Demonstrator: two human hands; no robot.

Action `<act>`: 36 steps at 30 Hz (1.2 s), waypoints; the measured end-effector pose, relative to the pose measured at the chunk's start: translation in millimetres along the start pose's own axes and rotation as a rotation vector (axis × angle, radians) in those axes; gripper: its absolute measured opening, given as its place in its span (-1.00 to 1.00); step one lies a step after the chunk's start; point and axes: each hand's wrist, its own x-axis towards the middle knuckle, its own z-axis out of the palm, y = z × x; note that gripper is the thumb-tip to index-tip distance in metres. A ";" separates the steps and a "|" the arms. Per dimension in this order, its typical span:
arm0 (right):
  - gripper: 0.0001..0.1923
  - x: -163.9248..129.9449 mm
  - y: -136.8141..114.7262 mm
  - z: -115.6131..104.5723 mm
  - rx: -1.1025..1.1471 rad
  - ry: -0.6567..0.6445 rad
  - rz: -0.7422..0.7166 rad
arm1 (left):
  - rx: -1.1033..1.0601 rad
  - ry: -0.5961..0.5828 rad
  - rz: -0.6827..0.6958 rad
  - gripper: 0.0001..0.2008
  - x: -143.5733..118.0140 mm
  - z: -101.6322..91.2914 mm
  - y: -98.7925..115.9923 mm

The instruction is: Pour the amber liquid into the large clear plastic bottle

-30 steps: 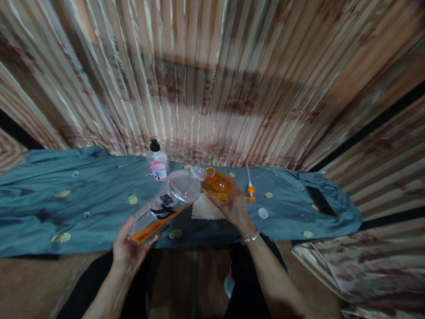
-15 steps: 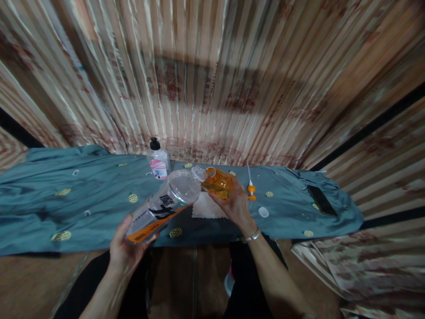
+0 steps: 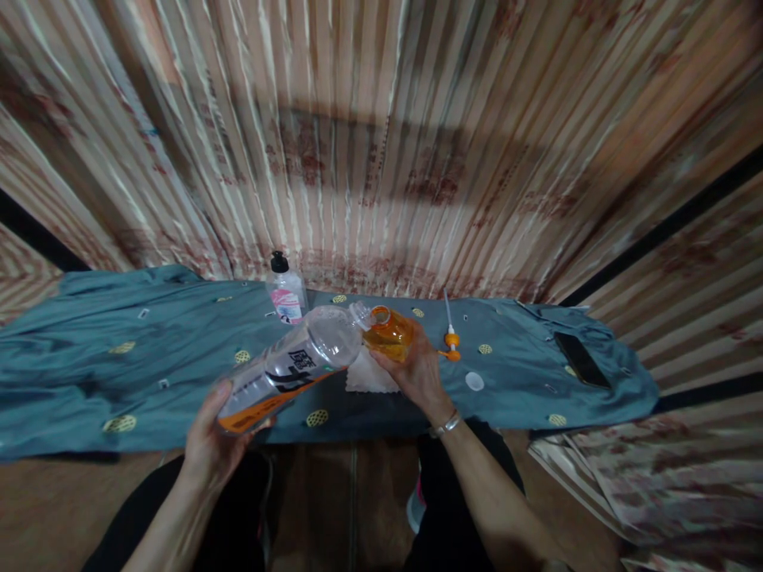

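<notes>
My left hand is closed around the base of a large clear plastic bottle with a grey and orange label. That bottle is tilted, its uncapped neck pointing up and to the right. My right hand grips a small amber bottle whose open mouth faces the clear bottle's mouth. The two mouths are side by side; whether they touch I cannot tell. Some liquid shows inside the amber bottle. Below them a white cloth lies on the table. An orange pump head with its tube rests to the right of my right hand.
A clear bottle with a black cap and pink label stands at the back. A white disc and a black phone lie on the teal tablecloth. Striped curtains hang behind and at the sides.
My left hand and the clear bottle have shifted slightly left and down, so the bottle lies a little flatter. The amber bottle is tipped slightly more upright.
</notes>
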 end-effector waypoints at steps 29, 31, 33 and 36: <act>-0.04 10.8 -3.4 -32.2 0.082 -0.102 0.298 | 0.077 -0.249 -0.133 -0.48 26.1 7.3 6.5; -0.06 10.8 -0.7 -33.5 0.076 -0.113 0.292 | 0.075 -0.251 -0.140 -0.39 25.1 7.2 6.6; -0.06 10.7 2.5 -34.3 0.080 -0.118 0.284 | 0.080 -0.256 -0.144 -0.28 25.1 5.2 6.9; -0.04 10.5 6.8 -35.3 0.097 -0.122 0.270 | 0.095 -0.280 -0.147 -0.15 25.9 -1.1 7.0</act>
